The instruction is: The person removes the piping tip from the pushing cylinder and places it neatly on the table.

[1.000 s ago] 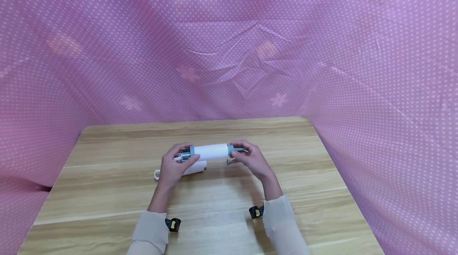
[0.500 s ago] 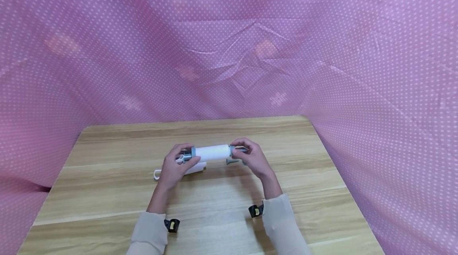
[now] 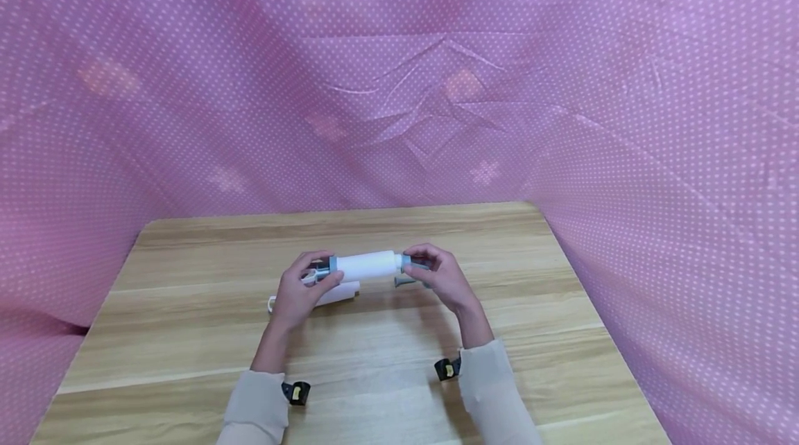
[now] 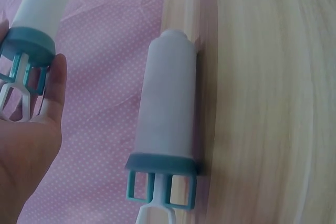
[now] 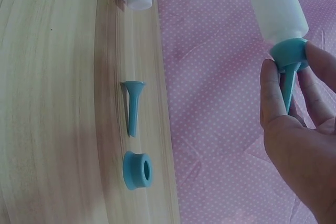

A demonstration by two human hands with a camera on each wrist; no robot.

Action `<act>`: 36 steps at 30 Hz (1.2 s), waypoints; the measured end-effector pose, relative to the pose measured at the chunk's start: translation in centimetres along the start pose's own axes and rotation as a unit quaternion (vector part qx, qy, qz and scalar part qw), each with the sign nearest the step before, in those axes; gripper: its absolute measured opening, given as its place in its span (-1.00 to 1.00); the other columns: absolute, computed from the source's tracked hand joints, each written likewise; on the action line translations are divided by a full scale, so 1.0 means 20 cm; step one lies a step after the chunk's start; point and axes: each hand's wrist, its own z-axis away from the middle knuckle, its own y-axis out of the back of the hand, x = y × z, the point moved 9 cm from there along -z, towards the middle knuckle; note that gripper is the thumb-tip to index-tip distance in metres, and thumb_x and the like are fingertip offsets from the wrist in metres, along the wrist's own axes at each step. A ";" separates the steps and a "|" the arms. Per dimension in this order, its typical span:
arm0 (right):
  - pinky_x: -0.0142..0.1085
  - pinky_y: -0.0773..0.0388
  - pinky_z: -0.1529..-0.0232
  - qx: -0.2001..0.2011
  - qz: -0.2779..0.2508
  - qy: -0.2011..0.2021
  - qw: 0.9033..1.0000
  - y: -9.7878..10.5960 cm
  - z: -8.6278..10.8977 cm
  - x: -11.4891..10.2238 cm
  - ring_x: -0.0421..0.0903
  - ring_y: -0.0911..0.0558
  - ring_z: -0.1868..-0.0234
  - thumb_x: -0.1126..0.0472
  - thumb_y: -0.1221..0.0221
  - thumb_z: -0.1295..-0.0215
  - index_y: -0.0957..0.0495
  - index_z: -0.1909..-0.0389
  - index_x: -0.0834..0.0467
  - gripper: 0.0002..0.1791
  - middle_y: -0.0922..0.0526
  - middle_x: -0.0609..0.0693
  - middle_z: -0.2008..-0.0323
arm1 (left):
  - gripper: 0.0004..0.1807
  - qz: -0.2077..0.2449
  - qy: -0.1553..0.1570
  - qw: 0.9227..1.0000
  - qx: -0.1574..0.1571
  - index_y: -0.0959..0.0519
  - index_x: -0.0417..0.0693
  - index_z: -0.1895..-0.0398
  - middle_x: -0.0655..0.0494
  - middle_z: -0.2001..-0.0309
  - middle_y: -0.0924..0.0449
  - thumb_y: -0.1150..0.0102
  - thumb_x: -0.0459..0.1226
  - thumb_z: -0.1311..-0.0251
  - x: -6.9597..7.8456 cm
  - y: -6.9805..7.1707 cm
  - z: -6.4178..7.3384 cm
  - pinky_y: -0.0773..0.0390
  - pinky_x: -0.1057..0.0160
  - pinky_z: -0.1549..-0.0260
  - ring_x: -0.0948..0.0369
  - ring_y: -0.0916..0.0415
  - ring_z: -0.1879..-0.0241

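On the white tube [image 3: 364,266], the teal cap [image 5: 287,49] the right hand [image 3: 444,280] pinches has slid outward; the left hand [image 3: 297,292] grips the opposite end.

A hand could pass over the wide wood toward the right edge of the worktop [image 3: 549,306], beside the right hand [image 3: 442,278], or toward the left edge, beside the left hand [image 3: 296,292]. Between the forearms, the raised white piston tube [image 3: 364,265], the lying piston tube [image 4: 167,100], teal funnel nozzle [image 5: 134,107] and teal ring [image 5: 131,170] block the way toward the far edge, where dotted pink cloth [image 3: 399,154] rises.
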 end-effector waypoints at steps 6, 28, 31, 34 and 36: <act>-0.25 -0.61 0.02 0.004 -0.003 -0.008 1.000 0.00 0.00 0.01 -0.01 -0.61 0.01 0.34 -0.34 -0.29 -0.59 -0.05 0.32 -0.66 -0.64 0.12 0.02 | -0.50 -0.020 0.003 1.000 0.023 -0.60 -0.02 -0.18 -0.03 -0.10 -0.57 -0.46 -0.10 -0.20 -0.01 0.05 -0.01 -0.60 0.23 0.15 0.03 -0.51 -0.02; -0.05 -0.59 -0.04 -0.003 0.016 -0.003 1.000 0.01 0.02 -0.01 -0.06 -0.65 0.08 0.28 -0.31 -0.35 -0.59 -0.09 0.29 -0.66 -0.65 0.10 0.04 | -0.45 -0.024 0.026 0.999 0.040 -0.56 -0.08 -0.22 -0.10 -0.15 -0.54 -0.43 -0.07 -0.21 -0.08 0.16 -0.08 -0.52 0.06 0.07 -0.01 -0.46 -0.12; -0.04 -0.59 -0.04 -0.004 0.016 0.005 1.000 0.02 0.02 -0.01 -0.06 -0.65 0.09 0.28 -0.31 -0.36 -0.59 -0.09 0.28 -0.67 -0.65 0.08 0.06 | -0.42 -0.029 0.032 0.998 0.042 -0.55 -0.05 -0.24 -0.08 -0.17 -0.51 -0.43 -0.02 -0.21 -0.09 0.17 -0.10 -0.55 0.03 0.08 -0.03 -0.45 -0.13; -0.04 -0.59 -0.04 -0.005 0.014 0.010 1.000 0.03 0.02 -0.01 -0.06 -0.65 0.10 0.28 -0.30 -0.36 -0.59 -0.09 0.29 -0.67 -0.65 0.09 0.07 | -0.39 -0.037 0.034 0.998 0.044 -0.54 -0.03 -0.25 -0.07 -0.20 -0.49 -0.42 0.03 -0.20 -0.11 0.18 -0.11 -0.55 0.01 0.05 -0.04 -0.44 -0.14; -0.08 -0.60 -0.03 -0.007 0.013 0.009 1.000 0.03 0.02 0.00 -0.06 -0.64 0.10 0.28 -0.31 -0.35 -0.59 -0.09 0.29 -0.67 -0.66 0.09 0.07 | -0.38 -0.043 0.035 0.997 0.045 -0.53 -0.02 -0.25 -0.07 -0.20 -0.49 -0.42 0.06 -0.20 -0.13 0.18 -0.12 -0.54 -0.01 0.03 -0.04 -0.44 -0.14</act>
